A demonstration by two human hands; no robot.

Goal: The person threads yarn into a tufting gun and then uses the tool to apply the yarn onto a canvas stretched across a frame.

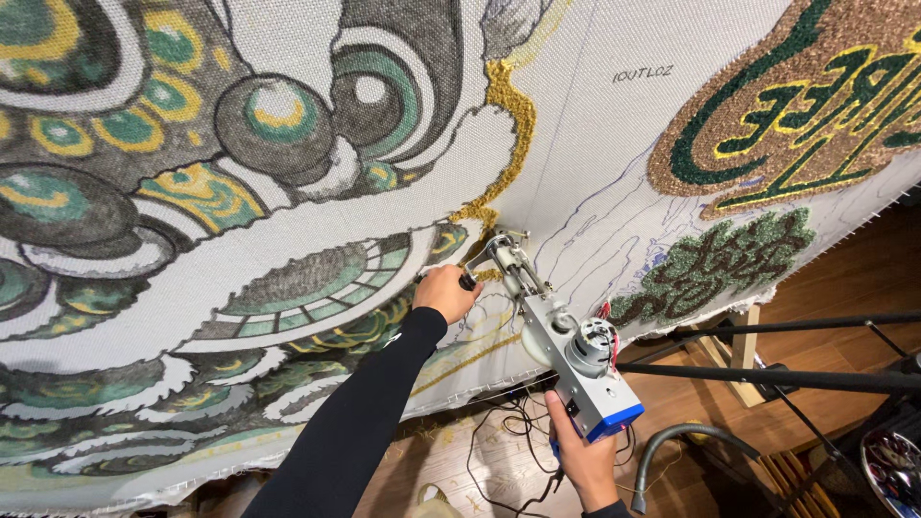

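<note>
A large stretched cloth (288, 225) fills the view, partly tufted with grey, green and gold yarn patterns. A white and blue tufting gun (566, 350) points its needle tip into the cloth at the lower end of a gold yarn line (504, 144). My left hand (446, 291), in a black sleeve, grips the gun's front handle close to the cloth. My right hand (580, 460) holds the rear grip under the blue base.
Black cables (499, 436) trail over the wooden floor below. A grey hose (672, 446) curves at lower right. Black metal bars (787, 379) cross on the right beside a wooden frame leg (739, 355). Tufted green and brown shapes (796, 105) sit at upper right.
</note>
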